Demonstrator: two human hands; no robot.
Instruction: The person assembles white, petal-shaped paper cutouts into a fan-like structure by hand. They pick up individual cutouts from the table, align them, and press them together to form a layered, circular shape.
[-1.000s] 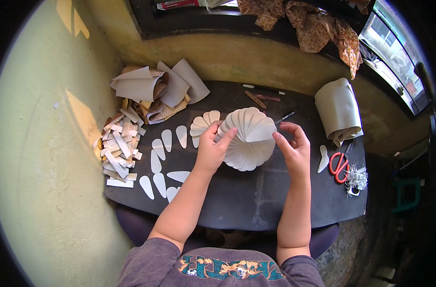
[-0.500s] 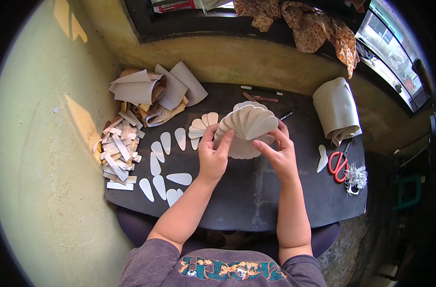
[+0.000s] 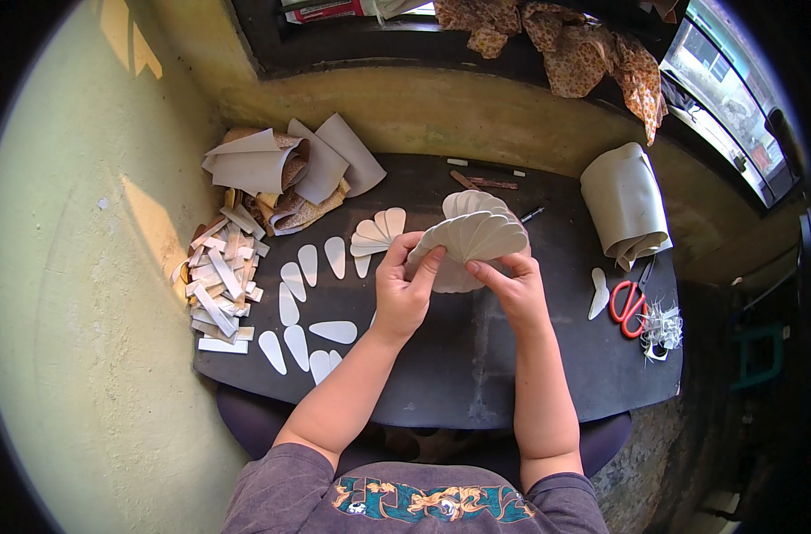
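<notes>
Over the middle of the dark table, both my hands grip a fanned rosette of overlapping pale petal-shaped pieces (image 3: 468, 235). My left hand (image 3: 405, 289) closes on its left side, thumb on the upper face and fingers mostly hidden behind. On the right side, my right hand (image 3: 515, 283) pinches it with the thumb near where the petals meet. Just left of my left hand lies a smaller fan of petals (image 3: 379, 230). Several loose white petals (image 3: 308, 265) are spread in a curve further left, some partly covered by my left forearm.
Left on the black table (image 3: 441, 374) are a heap of pale strips (image 3: 223, 280) and folded grey sheets (image 3: 321, 165). A rolled sheet (image 3: 626, 200), red-handled scissors (image 3: 630, 310), white shreds (image 3: 664, 329) and a white cut piece (image 3: 600, 294) lie right. Behind my hands is a pen (image 3: 532, 214).
The rosette has tilted and turned slightly in my hands, its front petals now facing more upward and to the right. Both hands keep their grip; the table things stay put.
</notes>
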